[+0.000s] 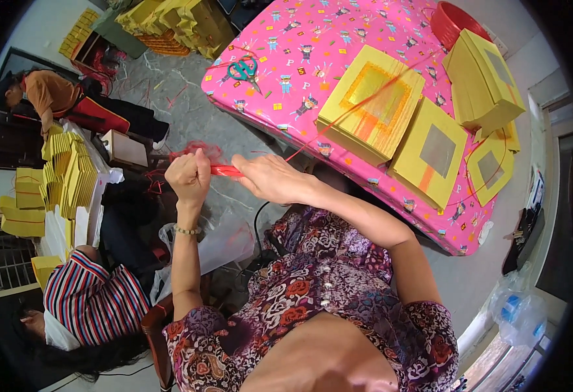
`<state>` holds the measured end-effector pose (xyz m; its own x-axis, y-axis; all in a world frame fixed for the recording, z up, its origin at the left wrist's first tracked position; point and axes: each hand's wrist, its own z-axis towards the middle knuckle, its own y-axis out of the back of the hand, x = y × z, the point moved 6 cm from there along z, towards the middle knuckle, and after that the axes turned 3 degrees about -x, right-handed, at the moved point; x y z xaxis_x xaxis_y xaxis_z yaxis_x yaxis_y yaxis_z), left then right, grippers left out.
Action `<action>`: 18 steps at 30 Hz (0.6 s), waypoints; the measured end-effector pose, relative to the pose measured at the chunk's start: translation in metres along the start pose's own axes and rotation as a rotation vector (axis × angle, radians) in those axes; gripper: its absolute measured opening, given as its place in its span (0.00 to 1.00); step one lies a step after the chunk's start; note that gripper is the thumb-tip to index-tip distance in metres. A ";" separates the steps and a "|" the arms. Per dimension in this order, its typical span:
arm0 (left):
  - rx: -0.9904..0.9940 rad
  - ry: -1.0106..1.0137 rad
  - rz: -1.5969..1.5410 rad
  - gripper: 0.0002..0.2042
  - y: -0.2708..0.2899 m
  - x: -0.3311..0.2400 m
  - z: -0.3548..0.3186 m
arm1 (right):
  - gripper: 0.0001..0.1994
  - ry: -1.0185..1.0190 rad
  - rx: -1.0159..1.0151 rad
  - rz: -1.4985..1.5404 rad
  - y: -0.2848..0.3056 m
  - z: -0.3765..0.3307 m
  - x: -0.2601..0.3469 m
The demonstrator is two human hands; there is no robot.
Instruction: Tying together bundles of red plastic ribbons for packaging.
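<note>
Both hands grip one red plastic strip [225,170] taut above the lap — left hand [188,175] fisted, right hand [270,178] closed over it. Nearby yellow paper stacks [370,111] on the pink table [299,59] look unbound yet — tying seemingly remains.

Red string [224,170] (perhaps plastic), pink tablecloth [312,46].

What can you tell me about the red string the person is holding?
The red string looks like thin, glossy plastic ribbon. Both hands grip it: the left hand is closed in a fist around one end, with a loose red tuft showing above it, and the right hand pinches it beside that. Between them it is bunched into a short, taut band. From the right hand a single fine strand runs up and across the yellow paper stack on the pink table.
</note>
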<state>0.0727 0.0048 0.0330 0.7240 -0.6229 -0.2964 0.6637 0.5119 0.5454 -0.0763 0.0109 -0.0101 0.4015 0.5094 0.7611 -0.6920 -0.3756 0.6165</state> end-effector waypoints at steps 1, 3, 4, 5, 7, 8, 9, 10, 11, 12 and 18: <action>-0.002 -0.012 0.022 0.17 0.000 0.001 0.002 | 0.11 0.029 -0.013 -0.031 0.000 0.001 -0.001; -0.016 -0.031 0.020 0.17 0.002 -0.002 0.005 | 0.11 0.015 0.031 -0.020 0.004 0.002 -0.001; -0.027 -0.047 0.020 0.17 0.005 -0.004 0.007 | 0.11 -0.001 0.078 -0.004 0.005 0.002 -0.002; -0.022 -0.041 0.007 0.15 0.011 -0.002 0.007 | 0.11 0.001 0.072 -0.011 0.007 0.000 -0.004; -0.140 -0.160 0.063 0.12 0.032 0.002 0.015 | 0.13 0.067 0.092 -0.022 0.011 -0.005 -0.008; -0.225 -0.195 0.130 0.09 0.045 0.013 0.014 | 0.13 0.062 0.085 -0.032 0.019 -0.008 -0.012; -0.232 -0.128 0.106 0.10 0.060 0.036 0.013 | 0.14 0.015 0.157 -0.049 0.024 -0.011 -0.020; -0.376 -0.030 0.225 0.14 0.078 0.052 0.011 | 0.14 -0.029 0.235 -0.066 0.028 -0.015 -0.027; -0.354 0.068 0.192 0.16 0.087 0.071 0.012 | 0.15 -0.024 0.201 -0.055 0.032 -0.022 -0.041; -0.331 0.174 0.172 0.19 0.094 0.081 0.013 | 0.15 -0.022 0.205 -0.059 0.036 -0.020 -0.036; 0.124 0.405 0.138 0.12 0.051 0.066 0.025 | 0.12 -0.192 0.033 -0.289 0.051 -0.016 -0.037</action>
<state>0.1500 -0.0251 0.0608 0.8359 -0.2591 -0.4839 0.5459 0.4836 0.6841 -0.1358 -0.0148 -0.0098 0.6857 0.4445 0.5765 -0.5148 -0.2638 0.8157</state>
